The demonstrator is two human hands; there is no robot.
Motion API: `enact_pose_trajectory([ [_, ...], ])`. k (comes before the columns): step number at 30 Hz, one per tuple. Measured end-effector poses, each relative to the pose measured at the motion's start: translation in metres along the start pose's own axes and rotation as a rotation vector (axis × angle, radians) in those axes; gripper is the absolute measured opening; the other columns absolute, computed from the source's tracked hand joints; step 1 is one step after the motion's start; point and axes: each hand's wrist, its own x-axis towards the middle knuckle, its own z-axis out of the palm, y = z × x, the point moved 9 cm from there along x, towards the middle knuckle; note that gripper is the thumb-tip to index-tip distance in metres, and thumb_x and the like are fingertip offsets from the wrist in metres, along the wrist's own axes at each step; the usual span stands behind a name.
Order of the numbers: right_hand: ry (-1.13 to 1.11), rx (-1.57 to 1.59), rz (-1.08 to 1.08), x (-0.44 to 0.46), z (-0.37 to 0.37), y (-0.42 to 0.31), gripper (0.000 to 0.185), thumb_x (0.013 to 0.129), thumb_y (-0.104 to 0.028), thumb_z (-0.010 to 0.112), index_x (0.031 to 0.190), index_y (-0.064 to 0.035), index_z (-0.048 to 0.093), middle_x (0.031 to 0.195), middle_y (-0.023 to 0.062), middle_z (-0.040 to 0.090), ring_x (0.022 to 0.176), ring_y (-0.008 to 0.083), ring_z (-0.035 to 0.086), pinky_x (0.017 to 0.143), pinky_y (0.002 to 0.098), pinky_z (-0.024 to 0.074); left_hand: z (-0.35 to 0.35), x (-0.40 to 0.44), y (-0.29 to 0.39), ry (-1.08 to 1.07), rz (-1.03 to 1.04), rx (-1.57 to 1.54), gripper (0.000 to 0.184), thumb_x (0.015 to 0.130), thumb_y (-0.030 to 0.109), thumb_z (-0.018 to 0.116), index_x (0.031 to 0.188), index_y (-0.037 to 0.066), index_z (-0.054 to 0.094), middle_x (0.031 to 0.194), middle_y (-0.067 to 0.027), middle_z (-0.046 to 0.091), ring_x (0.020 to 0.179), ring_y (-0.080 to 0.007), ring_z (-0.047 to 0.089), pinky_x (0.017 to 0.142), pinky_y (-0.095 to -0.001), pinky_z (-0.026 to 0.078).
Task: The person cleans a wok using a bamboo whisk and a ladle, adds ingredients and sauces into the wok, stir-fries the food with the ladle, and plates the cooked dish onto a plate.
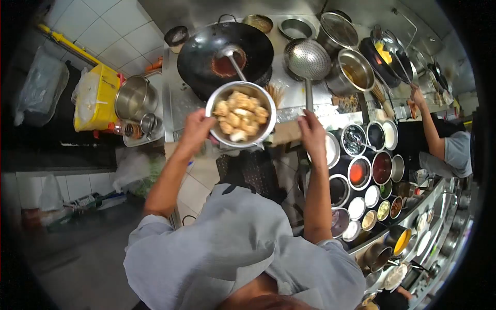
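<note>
My left hand (198, 127) is closed on the left rim of a steel bowl (211, 111), which is tilted toward me. Golden-brown fried chunks (238, 114) and a few paler pieces lie inside it. My right hand (313, 135) is closed around the end of the handle of a perforated skimmer (307, 59). Beyond the bowl, a ladle (230, 53) rests in a black wok (194, 57), its handle running behind the bowl's rim. Dark reddish liquid (225, 67) shows in the wok's bottom.
Steel pots (356, 72) stand right of the skimmer, with a second wok (374, 54) beyond. Several ingredient containers (359, 173) line my right side. A co-worker's arm (431, 121) reaches in at far right. A yellow tub (95, 98) and steel pot (135, 98) are left.
</note>
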Motion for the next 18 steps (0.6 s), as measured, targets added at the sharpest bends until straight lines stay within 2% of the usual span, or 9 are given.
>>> enact_pose_trajectory([
  [2,-0.194,-0.278,0.043,0.023,0.072,-0.018,0.06,0.09,-0.039,0.067,0.134,-0.0002,0.054,0.106,0.0274,0.069,0.098,0.0429,0.067,0.085,0.0482,0.0511,-0.082,0.041,0.008,0.117,0.065,0.147,0.016,0.089,0.01,0.058,0.095,-0.004,0.063,0.073,-0.0078,0.064,0.052,-0.0152,0.065,0.042,-0.026,0.054],
  [4,-0.442,-0.385,0.083,0.036,0.122,-0.071,0.066,0.088,-0.042,0.067,0.137,-0.0019,0.049,0.109,0.0299,0.067,0.102,0.0468,0.064,0.089,0.0512,0.0492,-0.145,0.08,0.029,0.241,0.143,0.358,0.018,0.088,0.012,0.06,0.085,-0.005,0.063,0.063,-0.0096,0.063,0.049,-0.0186,0.065,0.042,-0.0313,0.053],
  [8,-0.288,-0.184,0.039,0.079,0.213,0.011,0.05,0.089,-0.026,0.062,0.131,-0.0024,0.051,0.106,0.0323,0.066,0.103,0.0465,0.064,0.089,0.051,0.049,-0.193,0.174,0.055,0.324,0.225,0.559,0.026,0.083,0.014,0.059,0.096,-0.005,0.07,0.071,-0.0187,0.069,0.053,-0.0256,0.069,0.049,-0.0372,0.055],
  [9,-0.342,-0.011,0.159,0.073,0.216,-0.001,0.048,0.088,-0.017,0.059,0.131,0.0004,0.051,0.103,0.0287,0.068,0.098,0.041,0.067,0.086,0.0474,0.0505,-0.203,0.214,0.048,0.347,0.368,0.705,0.027,0.082,0.016,0.059,0.098,-0.001,0.072,0.078,-0.0226,0.07,0.065,-0.0327,0.071,0.06,-0.0434,0.056],
  [10,-0.353,0.069,0.271,0.063,0.221,-0.001,0.046,0.089,-0.013,0.059,0.131,0.0016,0.049,0.097,0.0226,0.068,0.079,0.0309,0.069,0.072,0.043,0.0535,-0.192,0.224,0.057,0.362,0.187,0.715,0.028,0.081,0.015,0.058,0.101,0.0,0.072,0.085,-0.0263,0.069,0.079,-0.0392,0.07,0.073,-0.0475,0.054],
  [12,-0.274,0.18,0.457,0.039,0.213,-0.044,0.046,0.091,-0.011,0.058,0.134,0.0005,0.047,0.085,0.0161,0.063,0.06,0.0211,0.061,0.052,0.038,0.0505,-0.178,0.279,0.043,0.416,0.436,0.904,0.022,0.081,0.011,0.054,0.091,-0.001,0.07,0.089,-0.0279,0.067,0.086,-0.0432,0.066,0.078,-0.0511,0.052],
  [14,-0.258,0.232,0.476,0.034,0.219,-0.043,0.047,0.092,-0.011,0.057,0.135,0.0005,0.045,0.082,0.0134,0.061,0.055,0.0187,0.057,0.047,0.0357,0.0476,-0.144,0.319,0.026,0.366,0.595,1.07,0.017,0.082,0.011,0.058,0.091,-0.001,0.067,0.105,-0.0255,0.065,0.082,-0.0447,0.065,0.077,-0.0515,0.052],
  [16,-0.237,0.293,0.494,0.034,0.222,-0.043,0.048,0.093,-0.01,0.056,0.137,0.0004,0.043,0.078,0.0108,0.058,0.051,0.0162,0.054,0.041,0.0334,0.0447,-0.102,0.334,0.012,0.215,0.573,1.137,0.017,0.083,0.01,0.059,0.095,-0.001,0.065,0.124,-0.0296,0.058,0.078,-0.0451,0.066,0.073,-0.0509,0.055],
  [18,-0.261,0.382,0.539,0.033,0.224,-0.042,0.048,0.094,-0.01,0.056,0.138,0.0,0.042,0.075,0.0067,0.054,0.051,0.0142,0.052,0.04,0.0315,0.0443,-0.068,0.331,0.009,0.182,0.756,1.294,0.017,0.083,0.009,0.059,0.096,-0.001,0.063,0.136,-0.0336,0.049,0.072,-0.0431,0.068,0.065,-0.0505,0.057],
])
